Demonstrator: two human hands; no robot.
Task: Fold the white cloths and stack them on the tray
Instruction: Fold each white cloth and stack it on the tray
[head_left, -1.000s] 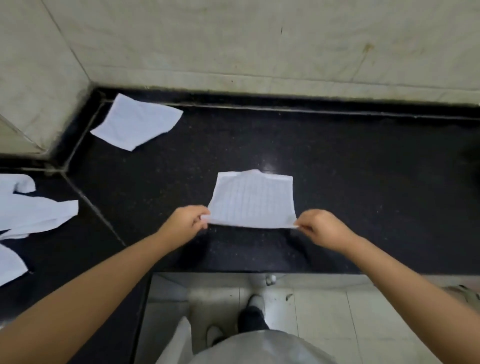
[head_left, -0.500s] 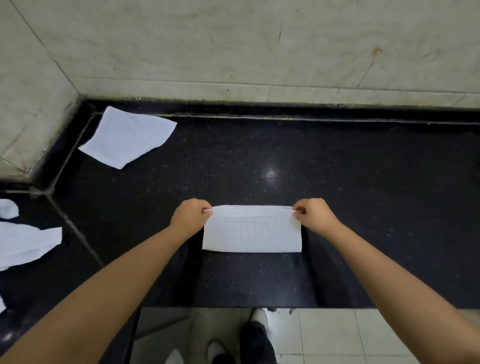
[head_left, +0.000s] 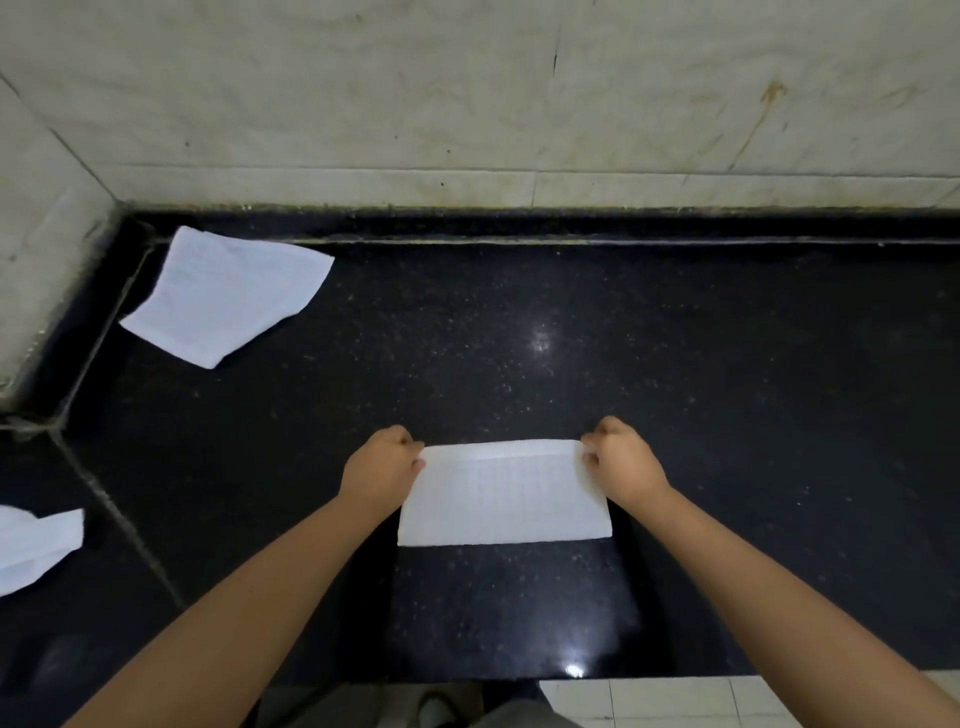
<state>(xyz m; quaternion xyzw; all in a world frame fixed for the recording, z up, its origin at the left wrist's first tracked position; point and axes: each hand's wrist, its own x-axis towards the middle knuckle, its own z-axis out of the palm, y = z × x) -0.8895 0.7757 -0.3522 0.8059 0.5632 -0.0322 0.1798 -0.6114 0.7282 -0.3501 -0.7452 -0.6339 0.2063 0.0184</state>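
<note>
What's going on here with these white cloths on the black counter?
A person is folding a white rectangular cloth on a black speckled stone counter. The left hand pinches its far left corner and the right hand pinches its far right corner; the cloth lies flat, folded in half. A second white cloth lies loose in the far left corner by the wall, and a crumpled white cloth sits at the left edge. No tray is in view.

Counter (head_left: 727, 415): folded cloth (head_left: 504, 496) near front edge, left hand (head_left: 382, 467) and right hand (head_left: 626, 462) at its far corners; second cloth (head_left: 223, 299) far left by wall (head_left: 467, 104); third cloth (head_left: 34, 545) at left edge
</note>
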